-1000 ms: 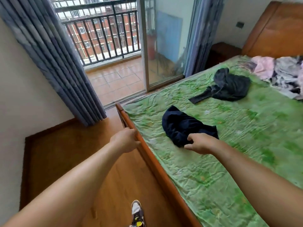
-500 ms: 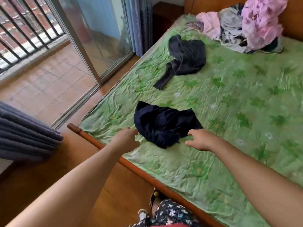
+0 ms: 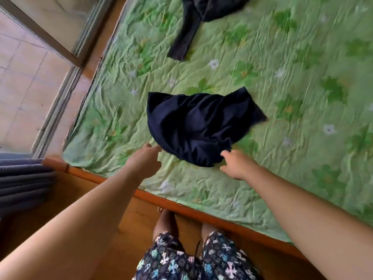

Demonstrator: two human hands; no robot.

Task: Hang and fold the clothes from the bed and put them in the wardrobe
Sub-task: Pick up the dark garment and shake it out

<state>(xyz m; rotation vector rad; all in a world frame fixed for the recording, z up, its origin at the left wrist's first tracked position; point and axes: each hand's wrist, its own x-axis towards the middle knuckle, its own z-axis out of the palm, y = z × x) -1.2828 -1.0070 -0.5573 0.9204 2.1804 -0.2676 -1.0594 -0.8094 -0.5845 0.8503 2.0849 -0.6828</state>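
Observation:
A crumpled dark navy garment (image 3: 199, 126) lies on the bed (image 3: 292, 110), near its foot, on the green leaf-patterned sheet. My left hand (image 3: 146, 158) reaches toward the garment's left lower edge, fingers apart, fingertips just at the cloth and holding nothing. My right hand (image 3: 237, 163) is at the garment's lower right edge, fingers apart, touching or almost touching the fabric without a grip. A second dark grey garment (image 3: 199, 19) lies farther up the bed, partly cut off at the top.
The wooden bed frame (image 3: 181, 205) runs across in front of my legs, which wear patterned shorts (image 3: 191, 259). A sliding glass door (image 3: 40, 37) and a grey curtain (image 3: 24, 182) stand at the left, over a wooden floor (image 3: 66, 215).
The view has tilted down and closer to the bed; the pile of clothes at the headboard has left the frame. Both hands have opened and moved up to the navy garment's near edge.

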